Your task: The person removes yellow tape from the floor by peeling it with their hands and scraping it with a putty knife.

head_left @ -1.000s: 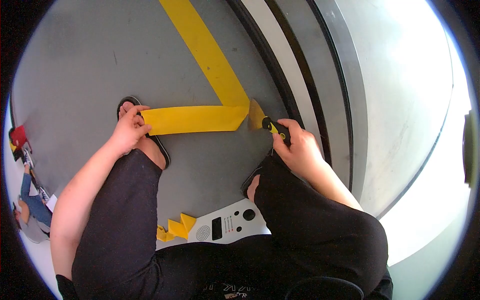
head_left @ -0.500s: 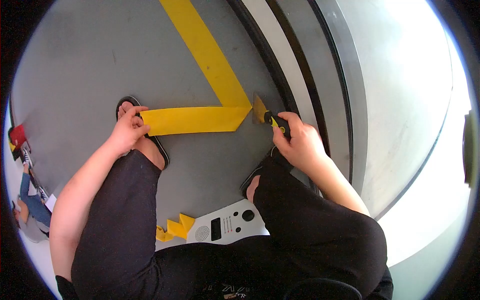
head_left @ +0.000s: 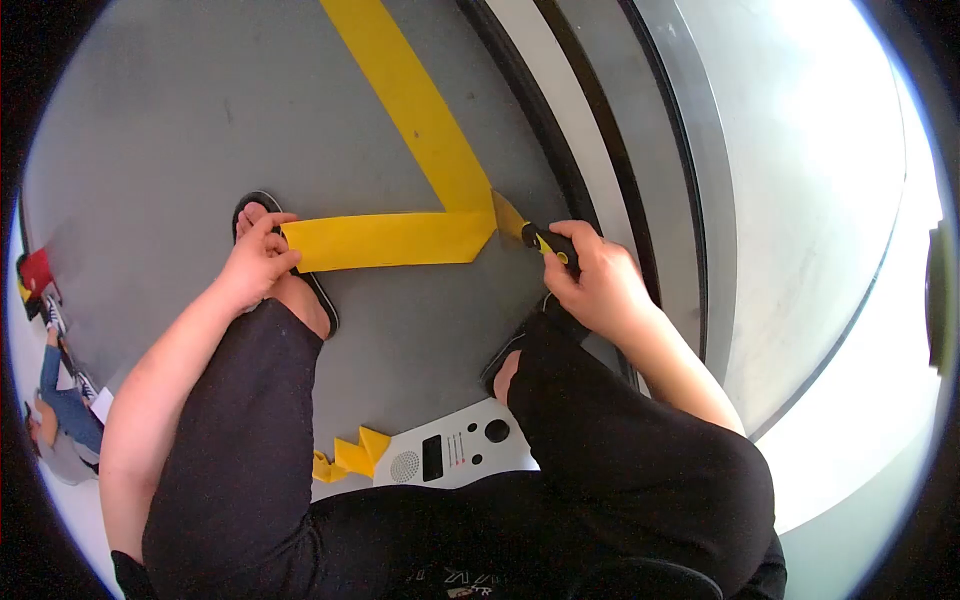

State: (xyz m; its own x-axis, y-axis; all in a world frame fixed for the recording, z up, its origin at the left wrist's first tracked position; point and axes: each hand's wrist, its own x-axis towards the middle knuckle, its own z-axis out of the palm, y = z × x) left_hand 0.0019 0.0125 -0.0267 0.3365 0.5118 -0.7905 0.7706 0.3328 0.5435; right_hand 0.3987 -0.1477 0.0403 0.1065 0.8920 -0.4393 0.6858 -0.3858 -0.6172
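Yellow tape (head_left: 390,242) pinched in left grip (head_left: 258,262), folded end at scraper (head_left: 528,235) clasped in right grip (head_left: 602,290)

Your left arm (head_left: 160,385) stretches forward on the left of your torso (head_left: 430,540), its left hand (head_left: 258,262) gripping with bent fingers. Your right forearm (head_left: 680,370) (bare, like the left one) slants inward, ahead and right of your torso, the right hand (head_left: 600,285) closed, thumb (head_left: 561,281) opposite the index finger (head_left: 577,231).

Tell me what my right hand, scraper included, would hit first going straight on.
The scraper in your right hand would likely meet the yellow tape first, at its corner; whether the blade already touches is unclear.
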